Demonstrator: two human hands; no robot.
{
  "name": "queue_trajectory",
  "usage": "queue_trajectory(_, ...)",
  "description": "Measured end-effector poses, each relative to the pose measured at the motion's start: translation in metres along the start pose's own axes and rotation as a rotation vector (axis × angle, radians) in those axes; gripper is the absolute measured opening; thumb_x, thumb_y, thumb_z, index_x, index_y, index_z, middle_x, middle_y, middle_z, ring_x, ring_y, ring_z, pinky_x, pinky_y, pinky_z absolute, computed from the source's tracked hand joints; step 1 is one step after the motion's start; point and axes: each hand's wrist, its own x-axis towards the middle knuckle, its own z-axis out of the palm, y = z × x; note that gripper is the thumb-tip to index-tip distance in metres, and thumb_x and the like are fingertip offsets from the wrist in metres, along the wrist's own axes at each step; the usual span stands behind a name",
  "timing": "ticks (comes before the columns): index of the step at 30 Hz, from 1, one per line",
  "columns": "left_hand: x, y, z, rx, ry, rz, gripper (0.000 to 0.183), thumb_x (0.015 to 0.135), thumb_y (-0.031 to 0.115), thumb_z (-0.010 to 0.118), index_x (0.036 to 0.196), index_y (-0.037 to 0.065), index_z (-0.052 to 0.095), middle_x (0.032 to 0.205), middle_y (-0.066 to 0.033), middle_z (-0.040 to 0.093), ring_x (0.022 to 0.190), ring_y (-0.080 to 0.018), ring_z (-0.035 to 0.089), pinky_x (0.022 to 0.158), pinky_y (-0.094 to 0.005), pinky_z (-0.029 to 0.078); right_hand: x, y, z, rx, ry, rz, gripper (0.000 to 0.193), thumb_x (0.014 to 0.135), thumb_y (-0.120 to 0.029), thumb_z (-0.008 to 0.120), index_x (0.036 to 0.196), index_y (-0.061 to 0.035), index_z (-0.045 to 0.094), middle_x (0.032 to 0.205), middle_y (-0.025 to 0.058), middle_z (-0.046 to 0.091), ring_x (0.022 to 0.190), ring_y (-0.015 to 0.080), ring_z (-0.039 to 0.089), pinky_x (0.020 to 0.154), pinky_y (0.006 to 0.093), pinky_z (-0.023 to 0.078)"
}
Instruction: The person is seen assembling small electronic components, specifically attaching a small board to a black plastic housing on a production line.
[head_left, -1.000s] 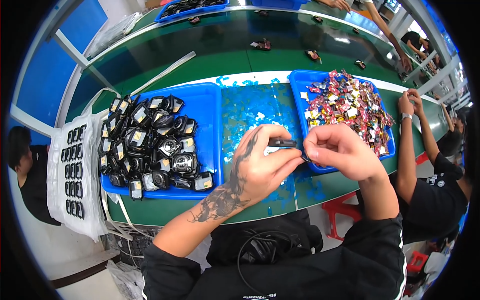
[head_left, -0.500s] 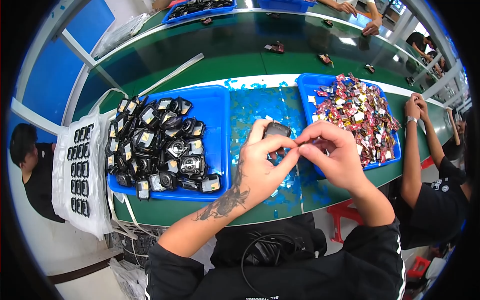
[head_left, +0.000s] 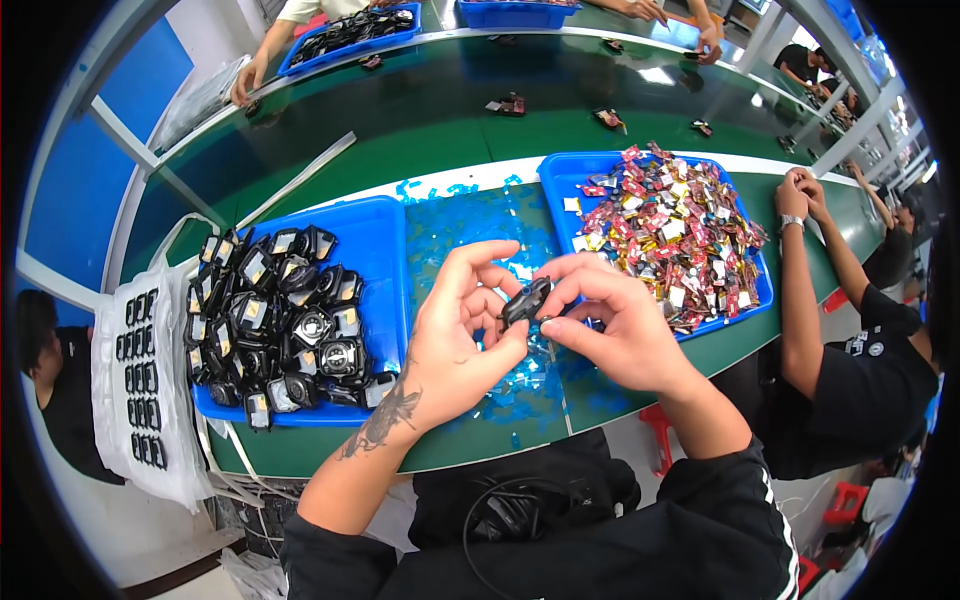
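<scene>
A small black watch case [head_left: 527, 300] is tilted up on its edge between my two hands, above the green bench. My left hand [head_left: 462, 325] grips it from the left, thumb below and fingers curled behind. The fingertips of my right hand [head_left: 615, 322] pinch its right end. To the left, a blue tray [head_left: 390, 225] holds a heap of black watch cases [head_left: 285, 290], several showing pale stickers. On the right, another blue tray [head_left: 550, 185] is piled with small red, yellow and silver electronic parts [head_left: 665, 235].
Blue film scraps [head_left: 510, 385] litter the bench between the trays. Beyond runs a dark green conveyor [head_left: 430, 120] with several small parts on it. White foam sheet [head_left: 115, 400] with black pieces stands at far left. A co-worker's hands [head_left: 800, 190] are at the right.
The view has shifted, moving the trays leftward in the picture. My hands have parted somewhat and the watch case is now turned on edge between them. A co-worker's arm has appeared at the far left.
</scene>
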Motion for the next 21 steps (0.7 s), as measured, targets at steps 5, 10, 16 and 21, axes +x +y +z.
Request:
queue_trajectory(5, 0.001, 0.000, -0.001, -0.050, -0.021, 0.023, 0.054, 0.078, -0.001, 0.075, 0.127, 0.000, 0.052, 0.113, -0.0132, 0.058, 0.084, -0.0101, 0.059, 0.071, -0.0214, 0.048, -0.003, 0.008, 0.006, 0.587, 0.048, 0.221, 0.010, 0.089, -0.004, 0.066, 0.096, 0.0002, 0.061, 0.087, 0.0014, 0.063, 0.079, 0.0082, 0.062, 0.074, 0.0224, 0.051)
queue_trajectory(10, 0.001, -0.010, 0.003, 0.304, 0.007, 0.356, 0.044, 0.086, 0.001, 0.068, 0.128, -0.004, 0.055, 0.123, -0.0156, 0.059, 0.103, -0.0158, 0.061, 0.086, -0.0257, 0.048, -0.003, 0.008, 0.018, 0.797, 0.010, 0.190, 0.011, 0.090, -0.004, 0.064, 0.099, 0.0008, 0.061, 0.089, 0.0027, 0.063, 0.081, 0.0088, 0.062, 0.074, 0.0230, 0.051)
queue_trajectory(16, 0.002, -0.011, 0.009, -0.403, 0.052, -0.139, 0.035, 0.099, 0.009, 0.050, 0.129, -0.010, 0.050, 0.119, -0.0162, 0.061, 0.107, -0.0220, 0.062, 0.094, -0.0369, 0.054, -0.012, -0.002, 0.007, -0.029, 0.227, -0.076, 0.013, 0.082, 0.000, 0.069, 0.096, 0.0000, 0.070, 0.084, 0.0066, 0.066, 0.070, 0.0093, 0.060, 0.064, 0.0229, 0.049)
queue_trajectory(21, -0.001, -0.010, 0.006, -0.349, 0.027, -0.086, 0.038, 0.097, 0.004, 0.053, 0.133, -0.007, 0.050, 0.120, -0.0117, 0.062, 0.107, -0.0137, 0.059, 0.092, -0.0276, 0.050, -0.002, -0.013, 0.011, -0.259, 0.299, -0.126, 0.016, 0.078, 0.002, 0.071, 0.094, -0.0008, 0.071, 0.074, 0.0053, 0.065, 0.054, 0.0075, 0.048, 0.050, 0.0239, 0.039)
